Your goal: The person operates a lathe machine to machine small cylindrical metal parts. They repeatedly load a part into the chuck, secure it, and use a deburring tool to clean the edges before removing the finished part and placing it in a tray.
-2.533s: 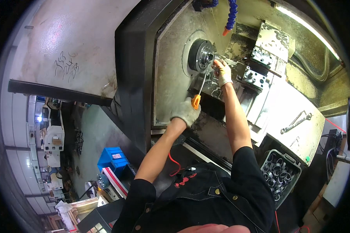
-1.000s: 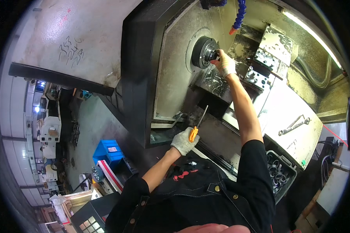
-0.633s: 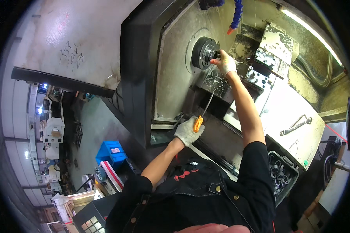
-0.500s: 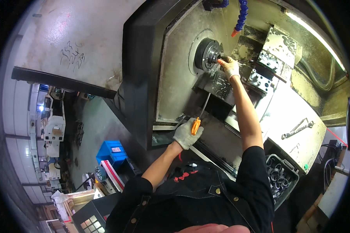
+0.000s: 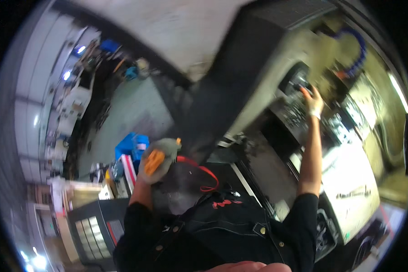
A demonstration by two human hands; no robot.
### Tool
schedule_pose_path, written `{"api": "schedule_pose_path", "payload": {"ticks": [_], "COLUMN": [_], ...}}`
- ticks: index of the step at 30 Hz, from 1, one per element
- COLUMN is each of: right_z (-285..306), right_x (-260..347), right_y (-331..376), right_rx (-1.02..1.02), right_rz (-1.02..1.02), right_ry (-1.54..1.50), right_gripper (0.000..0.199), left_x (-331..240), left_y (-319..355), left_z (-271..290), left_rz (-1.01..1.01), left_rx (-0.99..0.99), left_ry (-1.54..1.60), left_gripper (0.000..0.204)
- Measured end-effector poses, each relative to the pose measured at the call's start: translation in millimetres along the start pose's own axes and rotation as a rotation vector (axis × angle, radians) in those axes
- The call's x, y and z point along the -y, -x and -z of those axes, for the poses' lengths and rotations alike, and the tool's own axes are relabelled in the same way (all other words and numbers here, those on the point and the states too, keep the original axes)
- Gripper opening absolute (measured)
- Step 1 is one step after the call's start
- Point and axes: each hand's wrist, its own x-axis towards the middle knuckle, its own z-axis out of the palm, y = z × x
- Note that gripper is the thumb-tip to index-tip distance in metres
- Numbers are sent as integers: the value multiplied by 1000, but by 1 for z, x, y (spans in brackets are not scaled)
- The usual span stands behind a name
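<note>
My left hand (image 5: 167, 148), in a grey glove, is closed around the orange handle of an air blow gun (image 5: 154, 162). It is held low on the left, away from the machine, and a red hose (image 5: 205, 169) trails from beside it. My right hand (image 5: 314, 103), gloved with bare fingertips, reaches into the lathe at the front of the dark round chuck (image 5: 294, 80). Its fingers are curled together at the chuck's face; motion blur hides what is between them.
A blue segmented coolant hose (image 5: 361, 51) hangs beyond the chuck. Tool blocks (image 5: 337, 127) sit right of my right forearm. A wrench (image 5: 353, 194) lies on the pale cover, above a bin of metal rings (image 5: 323, 231). A blue box (image 5: 128, 146) stands on the left.
My left hand has swung left and back from the machine with the air blow gun. My right hand stays at the chuck. The whole view has turned toward the left.
</note>
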Motion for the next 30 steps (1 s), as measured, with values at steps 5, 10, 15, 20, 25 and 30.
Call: {"api": "schedule_pose_path", "payload": {"ticks": [5, 10, 15, 20, 25, 30], "right_z": [-11, -3, -4, -4, -9, -11], "right_x": [-16, -60, 2, -8, -6, -15], "right_y": [-31, -48, -2, -9, -4, -4], "right_rx": [167, 230, -4, 28, 5, -36], "right_rz": [-573, -448, -63, -147, -119, -97], "right_ry": [-630, -602, -229, -275, -323, -319], "right_gripper": [30, 31, 39, 32, 32, 32], "left_x": [8, 43, 51, 87, 95, 60], "left_y": [-79, -135, -141, -151, -155, -152], "left_z": [43, 39, 34, 22, 39, 23], "left_rz": [-192, -433, -605, -531, -321, -381], "left_rx": [171, -9, -86, -129, -63, -71], "left_ry": [-775, -557, -671, -445, -521, -753], "left_gripper": [40, 47, 51, 55, 73, 78]}}
